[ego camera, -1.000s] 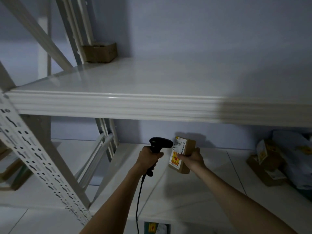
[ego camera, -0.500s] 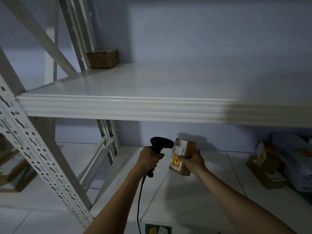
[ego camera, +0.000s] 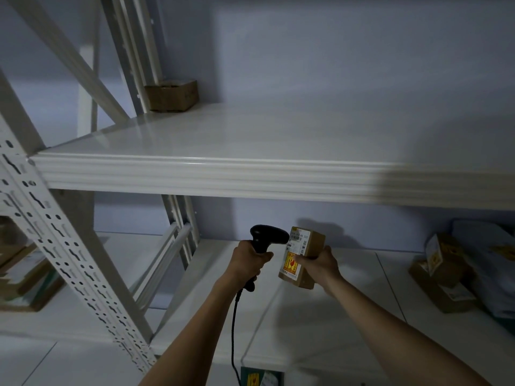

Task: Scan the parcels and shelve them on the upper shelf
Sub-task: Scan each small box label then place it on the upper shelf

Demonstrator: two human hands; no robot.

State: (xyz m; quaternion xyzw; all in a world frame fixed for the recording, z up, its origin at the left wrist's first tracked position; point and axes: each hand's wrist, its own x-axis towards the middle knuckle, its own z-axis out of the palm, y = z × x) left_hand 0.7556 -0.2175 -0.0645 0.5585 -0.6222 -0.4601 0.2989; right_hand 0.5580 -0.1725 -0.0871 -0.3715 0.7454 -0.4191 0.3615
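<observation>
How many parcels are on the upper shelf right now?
1: a brown box at the far left corner of the upper shelf. The shelf's right end runs out of view.

You've got a perforated post (ego camera: 55,243) at left, a diagonal brace (ego camera: 69,54) above, and the wall (ego camera: 334,51) behind.

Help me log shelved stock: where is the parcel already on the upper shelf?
The brown parcel sits at the upper shelf's far left back corner, against the rear upright.
</observation>
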